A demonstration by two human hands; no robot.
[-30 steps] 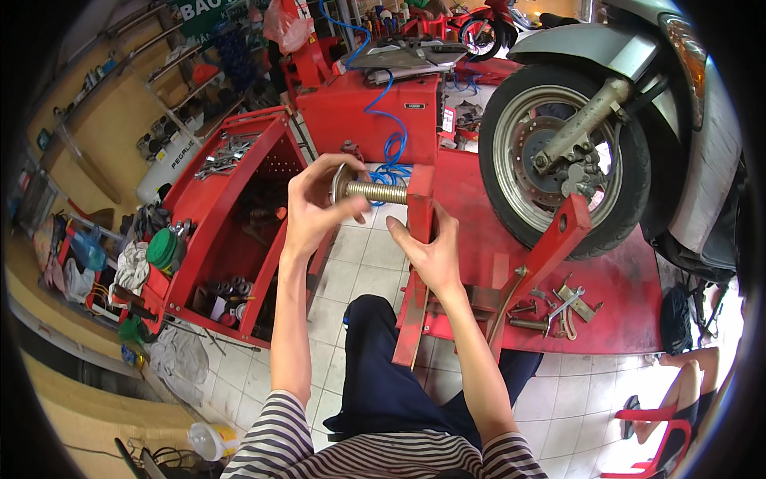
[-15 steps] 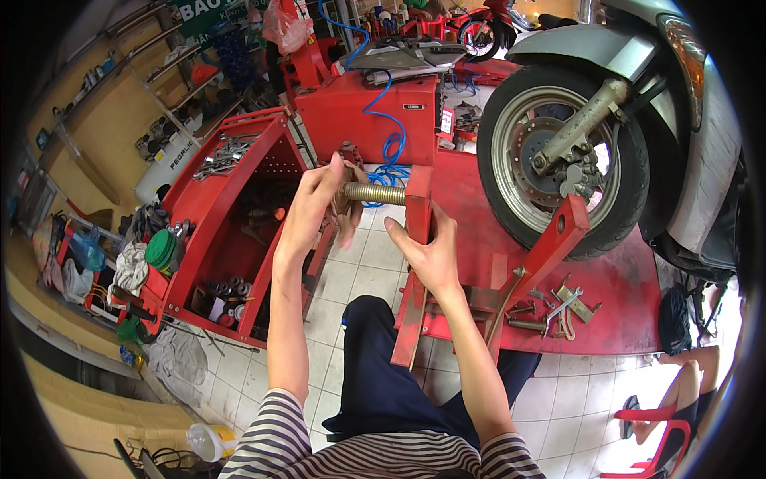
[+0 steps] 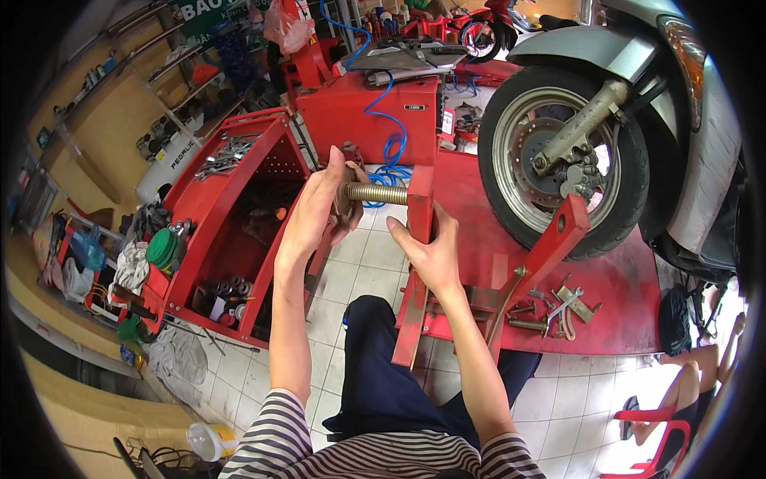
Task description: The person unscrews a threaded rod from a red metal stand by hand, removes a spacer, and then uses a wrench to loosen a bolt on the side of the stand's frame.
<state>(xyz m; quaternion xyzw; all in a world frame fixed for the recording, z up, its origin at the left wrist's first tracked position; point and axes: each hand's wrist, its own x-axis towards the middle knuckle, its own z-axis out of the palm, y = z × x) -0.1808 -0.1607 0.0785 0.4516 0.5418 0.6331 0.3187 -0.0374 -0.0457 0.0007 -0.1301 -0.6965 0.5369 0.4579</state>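
A thick threaded screw runs sideways through the top of a red metal upright on the lift platform's near edge. On the screw's left end is a worn handwheel, largely hidden by my left hand, which has its fingers curled around it. My right hand grips the red upright below the screw, thumb on the near side and fingers hidden behind it. Right of that hand leans a second red clamp arm with a hole near its top.
A scooter's front wheel stands on the red platform, where a wrench and loose metal parts lie. At the left is an open red tool cabinet with wrenches on top. A blue air hose coils beyond my hands. Someone's legs show lower right.
My left hand's fingers have curled in closer around the handwheel, and its wrist has turned slightly. The right hand keeps its place on the upright.
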